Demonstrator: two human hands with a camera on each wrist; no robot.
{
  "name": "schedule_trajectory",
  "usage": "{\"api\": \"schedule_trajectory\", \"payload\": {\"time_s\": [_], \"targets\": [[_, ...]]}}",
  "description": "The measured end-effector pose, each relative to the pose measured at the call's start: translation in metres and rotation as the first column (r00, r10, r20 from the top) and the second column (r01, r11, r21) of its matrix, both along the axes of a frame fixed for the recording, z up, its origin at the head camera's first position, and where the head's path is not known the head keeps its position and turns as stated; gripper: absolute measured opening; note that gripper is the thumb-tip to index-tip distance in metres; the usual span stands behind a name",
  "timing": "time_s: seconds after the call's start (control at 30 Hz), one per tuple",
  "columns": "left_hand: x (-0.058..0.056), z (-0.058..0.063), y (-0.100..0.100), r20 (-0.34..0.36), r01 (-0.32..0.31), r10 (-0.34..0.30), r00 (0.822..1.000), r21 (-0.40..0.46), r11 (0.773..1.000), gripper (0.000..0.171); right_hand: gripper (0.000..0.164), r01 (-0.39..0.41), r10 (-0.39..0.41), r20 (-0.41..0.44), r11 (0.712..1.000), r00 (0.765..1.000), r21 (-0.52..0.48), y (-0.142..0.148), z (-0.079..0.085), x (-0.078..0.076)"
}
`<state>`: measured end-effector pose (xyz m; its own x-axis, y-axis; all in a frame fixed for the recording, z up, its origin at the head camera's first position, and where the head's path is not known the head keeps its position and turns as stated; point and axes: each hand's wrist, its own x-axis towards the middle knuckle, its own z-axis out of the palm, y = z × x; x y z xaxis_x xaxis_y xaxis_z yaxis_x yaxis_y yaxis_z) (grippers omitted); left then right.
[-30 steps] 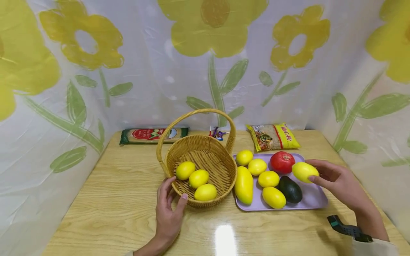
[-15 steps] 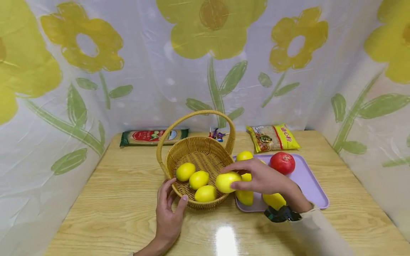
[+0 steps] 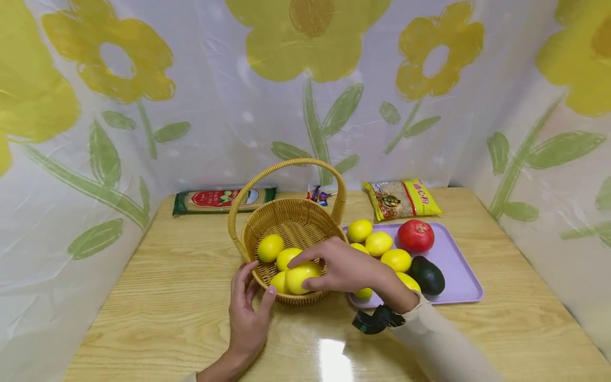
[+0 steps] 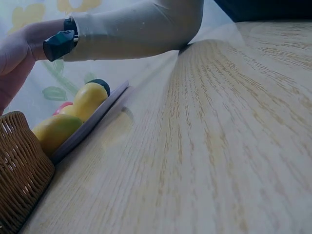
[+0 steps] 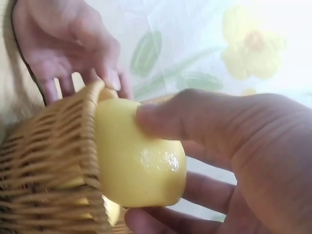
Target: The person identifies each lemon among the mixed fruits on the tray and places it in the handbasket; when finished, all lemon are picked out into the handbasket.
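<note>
My right hand (image 3: 341, 265) holds a lemon (image 3: 302, 277) between thumb and fingers, low over the near side of the wicker basket (image 3: 329, 217). In the right wrist view this lemon (image 5: 139, 156) is right at the woven rim. Several lemons lie in the basket, one (image 3: 270, 248) at its left side, others partly covered by the held one. My left hand (image 3: 248, 313) grips the basket's near left rim, thumb and fingers spread along it. In the left wrist view the basket's woven side (image 4: 22, 170) stands at the left edge.
Right of the basket, a purple tray (image 3: 460, 270) bears several lemons (image 3: 396, 260), a red pomegranate-like fruit (image 3: 416, 236) and a dark avocado (image 3: 427, 276); a mango is mostly hidden. Behind stand a green noodle pack (image 3: 215, 201), wrapped candies (image 3: 319, 196) and a yellow food bag (image 3: 402, 199).
My right hand has carried the lemon leftward from above the tray's right side to inside the basket's near rim. My left hand has stayed at the rim.
</note>
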<state>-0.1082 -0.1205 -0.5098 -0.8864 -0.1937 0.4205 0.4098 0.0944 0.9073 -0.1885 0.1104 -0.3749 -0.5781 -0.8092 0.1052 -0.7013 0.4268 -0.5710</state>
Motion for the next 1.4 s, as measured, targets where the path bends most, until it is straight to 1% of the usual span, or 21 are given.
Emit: {"api": "schedule_trajectory", "payload": {"time_s": [0.13, 0.3, 0.33, 0.4, 0.47, 0.53, 0.57, 0.63, 0.7, 0.83, 0.9, 1.0, 1.07, 1.13, 1.23, 1.33, 1.4], "targets": [[0.000, 0.001, -0.002, -0.007, -0.013, 0.013, 1.000, 0.005, 1.000, 0.060, 0.040, -0.002, 0.002, 0.007, 1.000, 1.000, 0.011, -0.010, -0.004, -0.001], [-0.001, 0.000, -0.003, -0.024, -0.023, 0.023, 0.999, 0.003, 1.000, 0.060, 0.039, -0.020, 0.022, -0.056, 0.999, 0.998, 0.036, -0.026, -0.018, -0.002], [-0.001, 0.000, -0.003, -0.022, -0.021, 0.021, 1.000, 0.004, 1.000, 0.059, 0.039, -0.019, 0.021, -0.062, 0.999, 0.998, 0.030, -0.027, -0.020, -0.002], [-0.002, 0.000, -0.003, -0.014, -0.012, 0.012, 1.000, 0.008, 1.000, 0.059, 0.040, -0.005, 0.004, -0.056, 1.000, 0.998, -0.020, -0.025, -0.025, -0.002], [-0.003, -0.001, -0.002, -0.003, -0.004, 0.004, 1.000, 0.014, 1.000, 0.060, 0.042, 0.024, -0.025, -0.015, 0.995, 1.000, -0.094, -0.016, -0.027, -0.001], [-0.004, -0.001, -0.001, 0.003, 0.000, 0.000, 1.000, 0.010, 1.000, 0.060, 0.042, 0.059, -0.049, 0.054, 0.979, 0.997, -0.196, 0.000, -0.031, 0.002], [-0.004, -0.001, 0.000, 0.005, 0.002, -0.003, 1.000, 0.010, 1.000, 0.061, 0.041, 0.077, -0.055, 0.094, 0.966, 0.994, -0.249, 0.011, -0.033, 0.004], [-0.003, -0.001, 0.001, 0.011, 0.001, -0.001, 1.000, 0.008, 1.000, 0.061, 0.040, 0.110, -0.052, 0.175, 0.933, 0.983, -0.342, 0.036, -0.040, 0.009], [-0.002, -0.002, 0.002, 0.016, 0.000, 0.000, 1.000, 0.005, 1.000, 0.062, 0.039, 0.148, -0.046, 0.244, 0.895, 0.969, -0.421, 0.065, -0.048, 0.015], [-0.001, -0.001, 0.002, 0.021, -0.005, 0.005, 1.000, 0.004, 1.000, 0.062, 0.041, 0.237, -0.096, 0.297, 0.842, 0.950, -0.484, 0.126, -0.062, 0.028], [-0.001, -0.001, 0.002, 0.021, -0.006, 0.006, 1.000, -0.001, 1.000, 0.062, 0.042, 0.294, -0.158, 0.304, 0.827, 0.939, -0.478, 0.152, -0.066, 0.036], [-0.001, 0.000, 0.002, 0.026, -0.010, 0.010, 1.000, -0.005, 1.000, 0.062, 0.043, 0.350, -0.245, 0.274, 0.819, 0.930, -0.454, 0.181, -0.071, 0.048], [-0.001, 0.000, 0.001, 0.030, -0.013, 0.014, 0.999, -0.006, 1.000, 0.062, 0.043, 0.380, -0.314, 0.220, 0.825, 0.924, -0.419, 0.193, -0.073, 0.054], [-0.001, 0.000, 0.001, 0.029, -0.016, 0.016, 0.999, -0.005, 1.000, 0.062, 0.044, 0.401, -0.379, 0.137, 0.834, 0.915, -0.379, 0.199, -0.072, 0.057], [-0.001, 0.000, 0.001, 0.021, -0.016, 0.016, 1.000, -0.004, 1.000, 0.061, 0.046, 0.441, -0.464, -0.003, 0.843, 0.886, -0.308, 0.201, -0.070, 0.059], [-0.001, 0.000, 0.002, 0.019, -0.016, 0.016, 1.000, -0.006, 1.000, 0.061, 0.047, 0.464, -0.500, -0.155, 0.859, 0.852, -0.218, 0.199, -0.067, 0.062], [-0.001, 0.001, 0.002, 0.022, -0.017, 0.017, 1.000, -0.005, 1.000, 0.062, 0.047, 0.469, -0.494, -0.222, 0.869, 0.841, -0.156, 0.195, -0.066, 0.064]]}}
